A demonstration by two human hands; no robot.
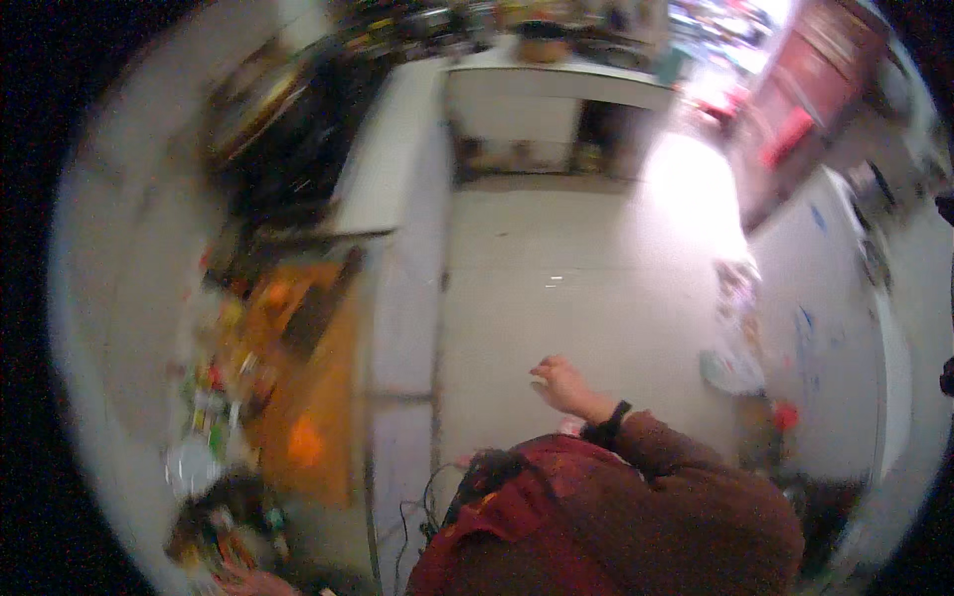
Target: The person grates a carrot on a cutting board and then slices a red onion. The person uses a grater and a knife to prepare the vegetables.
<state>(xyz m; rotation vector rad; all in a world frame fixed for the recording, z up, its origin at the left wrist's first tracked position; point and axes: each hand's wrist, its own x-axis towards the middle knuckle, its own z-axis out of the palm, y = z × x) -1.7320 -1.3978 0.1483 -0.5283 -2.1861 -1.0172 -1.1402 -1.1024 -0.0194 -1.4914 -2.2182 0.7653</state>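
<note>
My right hand (564, 385) hangs in front of my body above the pale floor (551, 298). Its fingers are loosely bent and slightly apart, and I see nothing in them. A black band (607, 425) circles that wrist below a brown sleeve (671, 451). At the bottom left edge, my left hand (257, 582) reaches to a dark holder (197, 525) with several slim items standing in it. Blur and the picture's edge hide whether its fingers grip any of them. The holder is at the near end of an orange-brown tabletop (320, 387).
Small mixed items (216, 402) crowd the tabletop's left side. A white counter (395, 149) runs along the left and meets a white desk (559, 74) ahead. Dark cables (417, 506) hang beside me. On the right stand a red cabinet-like piece (812, 82) and a white panel (812, 320).
</note>
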